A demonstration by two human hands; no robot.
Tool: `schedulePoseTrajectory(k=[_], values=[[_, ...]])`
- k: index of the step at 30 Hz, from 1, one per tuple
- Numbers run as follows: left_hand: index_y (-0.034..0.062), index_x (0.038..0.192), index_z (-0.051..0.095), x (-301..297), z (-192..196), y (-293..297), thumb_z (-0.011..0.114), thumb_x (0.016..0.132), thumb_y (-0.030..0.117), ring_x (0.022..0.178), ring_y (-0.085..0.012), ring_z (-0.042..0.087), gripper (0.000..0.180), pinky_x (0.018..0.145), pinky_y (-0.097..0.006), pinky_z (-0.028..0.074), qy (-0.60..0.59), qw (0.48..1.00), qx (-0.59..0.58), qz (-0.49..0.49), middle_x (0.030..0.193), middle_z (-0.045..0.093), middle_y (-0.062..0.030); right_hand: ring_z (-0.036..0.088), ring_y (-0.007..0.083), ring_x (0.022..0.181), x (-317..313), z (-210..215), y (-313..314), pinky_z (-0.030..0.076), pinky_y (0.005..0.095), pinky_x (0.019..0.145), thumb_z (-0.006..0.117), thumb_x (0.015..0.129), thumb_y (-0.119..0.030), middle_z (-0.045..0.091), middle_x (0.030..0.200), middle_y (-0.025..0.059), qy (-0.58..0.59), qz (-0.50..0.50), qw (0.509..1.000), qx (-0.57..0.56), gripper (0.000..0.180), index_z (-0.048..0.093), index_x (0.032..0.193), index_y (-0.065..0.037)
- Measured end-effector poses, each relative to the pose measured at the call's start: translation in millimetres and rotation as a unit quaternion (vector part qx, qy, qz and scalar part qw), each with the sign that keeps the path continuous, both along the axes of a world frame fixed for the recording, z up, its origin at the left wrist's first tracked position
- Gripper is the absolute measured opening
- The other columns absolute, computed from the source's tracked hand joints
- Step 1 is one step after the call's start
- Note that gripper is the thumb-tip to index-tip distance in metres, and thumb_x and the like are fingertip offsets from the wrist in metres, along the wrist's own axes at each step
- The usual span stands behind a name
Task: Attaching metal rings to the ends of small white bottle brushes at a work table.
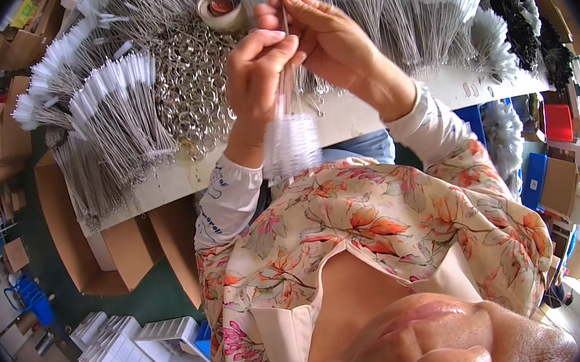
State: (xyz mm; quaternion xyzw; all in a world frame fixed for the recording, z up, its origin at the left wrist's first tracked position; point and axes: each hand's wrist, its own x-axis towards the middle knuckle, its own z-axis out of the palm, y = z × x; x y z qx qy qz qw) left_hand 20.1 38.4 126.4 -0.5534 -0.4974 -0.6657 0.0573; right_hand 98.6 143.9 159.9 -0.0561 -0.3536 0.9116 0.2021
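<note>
One white bottle brush (290, 138) upright above the tabletop (361, 113), left hand (256, 78) grip closed on its wire stem, right hand (331, 35) pinching the stem top, one tape roll (221, 8), uncounted brush heaps (120, 107), metal rings pile (191, 85)

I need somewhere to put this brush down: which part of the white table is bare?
Bare strip of the white table along its near edge, below the right hand and left hand. Crowded: heap of metal rings, white-bristled wire brushes, black brushes.
</note>
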Motion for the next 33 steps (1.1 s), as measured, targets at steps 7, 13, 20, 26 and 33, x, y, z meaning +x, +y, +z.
schedulePoseTrajectory(k=[7,13,20,26,33], values=[[0.0071,0.106,0.060,17,-65,-66,0.069,0.076,0.008,0.070,-0.0208,0.055,0.031,0.063,-0.031,0.046,0.020,0.985,-0.172,-0.005,0.088,0.058,-0.0084,0.058,0.0118,0.065,67,16,8,0.047,0.0247,0.061,0.056,0.087,-0.016,0.061,0.071,-0.0013,-0.285,0.076,0.785,0.546,0.015,0.062,0.078,-0.007],[0.0009,0.105,0.060,35,-112,-94,0.061,0.084,0.009,0.060,-0.0164,0.061,0.022,0.055,-0.026,0.049,-0.059,0.958,-0.275,-0.058,0.077,0.063,-0.0103,0.062,0.0176,0.069,106,-37,-21,0.046,0.0304,0.061,0.060,0.075,-0.011,0.063,0.070,0.0012,-0.295,0.107,0.193,0.930,0.007,0.062,0.069,-0.009],[0.0049,0.096,0.061,47,-91,-110,0.067,0.077,0.010,0.062,-0.0241,0.060,0.020,0.054,-0.031,0.048,-0.089,0.969,-0.214,-0.084,0.077,0.061,-0.0097,0.048,0.0100,0.054,77,-59,-52,0.041,0.0259,0.051,0.057,0.086,-0.016,0.059,0.066,0.0053,-0.266,0.231,0.750,0.560,0.018,0.061,0.088,0.001],[0.0076,0.090,0.064,3,-52,-102,0.069,0.070,0.004,0.073,-0.0222,0.057,0.021,0.063,-0.032,0.047,0.206,0.957,-0.202,-0.012,0.083,0.061,-0.0051,0.058,0.0121,0.060,88,-50,-36,0.045,0.0272,0.055,0.058,0.085,-0.015,0.060,0.068,0.0076,-0.317,0.255,0.817,0.409,0.014,0.062,0.085,-0.002],[0.0061,0.085,0.068,-75,-67,-80,0.069,0.067,0.002,0.080,-0.0228,0.054,0.019,0.072,-0.034,0.046,0.321,0.883,-0.328,0.100,0.089,0.059,-0.0036,0.063,0.0214,0.064,104,-87,-18,0.049,0.0307,0.059,0.056,0.083,-0.013,0.065,0.073,0.0059,-0.366,0.054,0.383,0.846,0.012,0.065,0.083,-0.005]])
